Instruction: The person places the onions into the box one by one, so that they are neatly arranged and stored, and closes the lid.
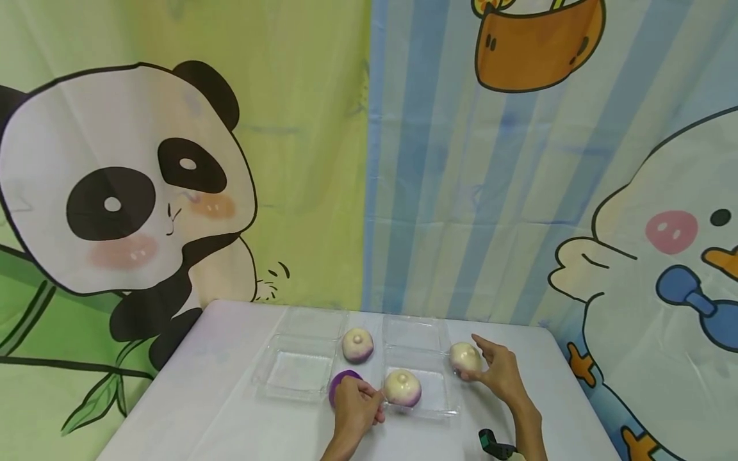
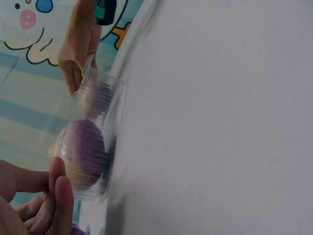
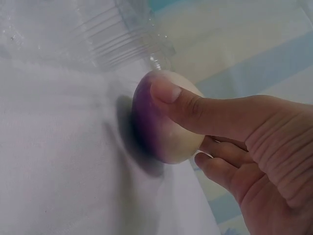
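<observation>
White desk (image 1: 230, 410); R hand (image 1: 500, 372) grips turnip (image 1: 464, 355) right of clear box (image 1: 435, 392). L hand (image 1: 354, 406) pinches box's near-left edge, prob. to steady it.

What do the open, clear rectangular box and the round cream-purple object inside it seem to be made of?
The open, clear rectangular box looks like thin, glossy plastic: see-through, ribbed, with bright glints. The round cream-purple object has a smooth, softly shiny surface; it may be a real vegetable or a plastic imitation.
</observation>
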Demonstrator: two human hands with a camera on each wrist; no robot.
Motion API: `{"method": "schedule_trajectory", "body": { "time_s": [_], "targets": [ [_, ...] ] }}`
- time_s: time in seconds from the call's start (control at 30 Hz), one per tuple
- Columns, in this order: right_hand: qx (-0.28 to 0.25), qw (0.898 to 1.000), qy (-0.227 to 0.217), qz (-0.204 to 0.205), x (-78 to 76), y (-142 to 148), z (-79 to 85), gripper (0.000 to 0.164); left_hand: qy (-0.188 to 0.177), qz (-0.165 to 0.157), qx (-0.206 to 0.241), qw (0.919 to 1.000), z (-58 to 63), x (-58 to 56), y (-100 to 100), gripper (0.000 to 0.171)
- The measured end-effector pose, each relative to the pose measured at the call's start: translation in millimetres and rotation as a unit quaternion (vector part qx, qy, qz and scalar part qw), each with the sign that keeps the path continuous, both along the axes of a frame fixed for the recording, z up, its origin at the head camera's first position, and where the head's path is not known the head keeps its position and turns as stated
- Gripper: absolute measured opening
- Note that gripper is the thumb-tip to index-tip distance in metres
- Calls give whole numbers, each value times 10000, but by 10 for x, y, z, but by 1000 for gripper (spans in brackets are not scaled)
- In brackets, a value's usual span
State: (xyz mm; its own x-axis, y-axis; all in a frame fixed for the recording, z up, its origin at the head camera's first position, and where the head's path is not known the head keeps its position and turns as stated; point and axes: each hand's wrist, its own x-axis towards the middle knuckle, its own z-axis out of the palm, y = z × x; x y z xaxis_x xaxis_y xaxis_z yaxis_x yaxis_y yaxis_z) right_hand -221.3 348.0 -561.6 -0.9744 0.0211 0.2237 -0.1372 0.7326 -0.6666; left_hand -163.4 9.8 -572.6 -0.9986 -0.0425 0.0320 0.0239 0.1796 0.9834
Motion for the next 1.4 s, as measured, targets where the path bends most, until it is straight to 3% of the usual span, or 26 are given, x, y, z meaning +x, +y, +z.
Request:
{"method": "schedule_trajectory", "body": {
  "time_s": [0.63, 1.4],
  "targets": [
    [-102, 9998, -26, 181, -31, 8, -110, 98, -25, -54, -117, 9999, 11, -17, 0, 18],
    [-869, 9951, -355, 296, -45, 53, -194, 93, 42, 1, -69, 10000, 5, 0, 0, 18]
  ]
}}
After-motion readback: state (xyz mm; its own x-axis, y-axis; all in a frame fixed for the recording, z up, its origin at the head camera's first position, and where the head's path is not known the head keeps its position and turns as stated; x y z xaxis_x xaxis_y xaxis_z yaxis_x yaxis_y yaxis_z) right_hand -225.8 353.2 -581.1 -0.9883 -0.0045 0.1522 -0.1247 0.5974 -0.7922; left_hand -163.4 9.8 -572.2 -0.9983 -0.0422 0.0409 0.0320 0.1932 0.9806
